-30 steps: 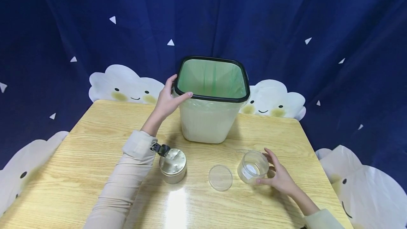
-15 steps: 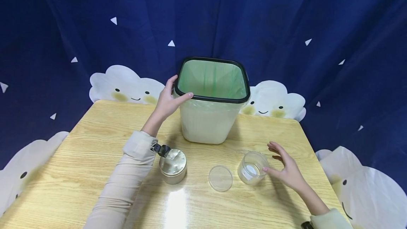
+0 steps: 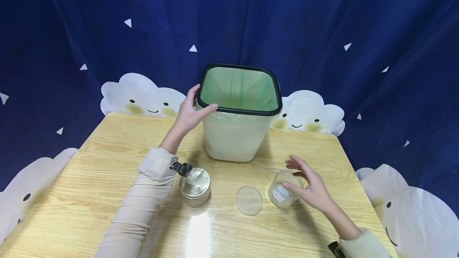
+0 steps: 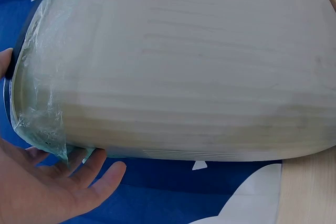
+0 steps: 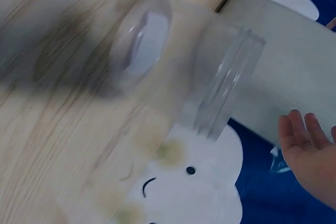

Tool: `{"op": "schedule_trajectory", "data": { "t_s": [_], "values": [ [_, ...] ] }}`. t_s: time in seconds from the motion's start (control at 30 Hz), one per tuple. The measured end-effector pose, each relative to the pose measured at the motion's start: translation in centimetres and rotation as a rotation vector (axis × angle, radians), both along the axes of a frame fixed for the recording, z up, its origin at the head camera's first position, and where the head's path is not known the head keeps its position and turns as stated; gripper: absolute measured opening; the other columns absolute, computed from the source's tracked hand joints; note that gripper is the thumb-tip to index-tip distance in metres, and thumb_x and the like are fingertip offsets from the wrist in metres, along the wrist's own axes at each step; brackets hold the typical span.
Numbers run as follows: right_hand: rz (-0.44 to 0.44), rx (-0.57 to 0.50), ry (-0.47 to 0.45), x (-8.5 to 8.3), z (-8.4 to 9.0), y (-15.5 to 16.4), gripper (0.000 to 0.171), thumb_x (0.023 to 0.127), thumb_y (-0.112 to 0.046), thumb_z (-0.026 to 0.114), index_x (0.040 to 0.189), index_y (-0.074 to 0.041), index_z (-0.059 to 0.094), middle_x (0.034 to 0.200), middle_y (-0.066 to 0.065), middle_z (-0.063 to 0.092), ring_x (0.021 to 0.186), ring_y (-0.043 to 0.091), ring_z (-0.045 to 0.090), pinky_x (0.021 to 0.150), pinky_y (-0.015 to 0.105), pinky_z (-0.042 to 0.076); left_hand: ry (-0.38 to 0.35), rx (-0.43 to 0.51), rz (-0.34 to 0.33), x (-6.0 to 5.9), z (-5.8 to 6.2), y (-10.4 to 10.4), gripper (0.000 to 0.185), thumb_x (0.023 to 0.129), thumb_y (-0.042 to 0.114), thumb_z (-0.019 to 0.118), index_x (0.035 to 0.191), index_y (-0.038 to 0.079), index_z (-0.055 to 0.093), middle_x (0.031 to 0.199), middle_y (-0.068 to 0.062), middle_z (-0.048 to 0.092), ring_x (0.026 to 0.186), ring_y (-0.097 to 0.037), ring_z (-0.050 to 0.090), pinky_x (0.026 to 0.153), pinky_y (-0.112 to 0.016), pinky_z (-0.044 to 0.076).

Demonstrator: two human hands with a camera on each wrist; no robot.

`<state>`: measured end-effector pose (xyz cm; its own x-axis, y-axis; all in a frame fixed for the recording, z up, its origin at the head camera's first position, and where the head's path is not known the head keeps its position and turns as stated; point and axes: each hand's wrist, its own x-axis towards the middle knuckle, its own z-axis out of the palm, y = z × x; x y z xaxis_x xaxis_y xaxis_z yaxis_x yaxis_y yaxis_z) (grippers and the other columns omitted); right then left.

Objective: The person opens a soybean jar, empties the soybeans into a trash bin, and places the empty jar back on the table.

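Left hand (image 3: 188, 114) grips bin (image 3: 236, 130) rim; right hand (image 3: 311, 188) hovers over jar (image 3: 283, 190).

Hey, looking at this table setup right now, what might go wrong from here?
The right hand reaches over the open clear plastic jar with spread fingers; a clumsy touch might tip it. The loose clear round lid lying beside the jar could get knocked away. The left hand holds only one corner of the green-lined bin, which may slide.
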<state>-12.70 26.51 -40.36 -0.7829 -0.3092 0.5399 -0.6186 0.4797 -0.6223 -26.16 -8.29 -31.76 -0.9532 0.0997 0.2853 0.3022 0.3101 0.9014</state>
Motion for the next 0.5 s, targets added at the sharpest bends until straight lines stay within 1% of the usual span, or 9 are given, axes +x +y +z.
{"op": "schedule_trajectory", "data": {
  "t_s": [0.17, 0.33, 0.4, 0.5],
  "values": [
    [0.036, -0.004, -0.048, -0.1, 0.0, -1.4, 0.078, 0.063, 0.007, 0.077, 0.132, -0.001, 0.041, 0.116, 0.010, 0.056, 0.101, 0.025, 0.056, 0.075, 0.029, 0.049, -0.001, -0.001, -0.002, 0.0, 0.0, 0.1, 0.082, 0.079, 0.030, 0.068, 0.144, 0.012, 0.022, 0.145, -0.016, 0.024, 0.132, -0.028, 0.025, 0.105, -0.040, 0.024],
    [0.092, 0.026, -0.076, -0.3, -0.3, -3.0, 0.082, 0.063, 0.002, 0.079, 0.134, 0.000, 0.038, 0.118, 0.015, 0.054, 0.102, 0.031, 0.054, 0.076, 0.036, 0.049, 0.009, -0.005, -0.002, -0.1, 0.0, 0.0, 0.082, 0.079, 0.030, 0.068, 0.143, 0.010, 0.022, 0.144, -0.017, 0.026, 0.131, -0.029, 0.027, 0.105, -0.040, 0.024],
    [0.108, 0.043, -0.087, -0.2, -0.2, -3.8, 0.082, 0.063, 0.001, 0.079, 0.134, 0.002, 0.037, 0.119, 0.016, 0.053, 0.102, 0.033, 0.054, 0.076, 0.038, 0.049, 0.013, -0.014, -0.001, -0.1, 0.1, 0.0, 0.082, 0.079, 0.030, 0.068, 0.143, 0.010, 0.022, 0.144, -0.017, 0.026, 0.130, -0.030, 0.027, 0.105, -0.040, 0.025],
    [0.132, 0.048, -0.114, 0.2, 0.6, -5.2, 0.080, 0.063, 0.003, 0.078, 0.131, 0.006, 0.037, 0.118, 0.021, 0.053, 0.102, 0.037, 0.052, 0.076, 0.043, 0.049, 0.020, -0.035, -0.005, -0.2, 0.2, -0.1, 0.082, 0.079, 0.031, 0.068, 0.143, 0.009, 0.022, 0.144, -0.018, 0.026, 0.130, -0.031, 0.028, 0.104, -0.041, 0.025]
  ]
}}
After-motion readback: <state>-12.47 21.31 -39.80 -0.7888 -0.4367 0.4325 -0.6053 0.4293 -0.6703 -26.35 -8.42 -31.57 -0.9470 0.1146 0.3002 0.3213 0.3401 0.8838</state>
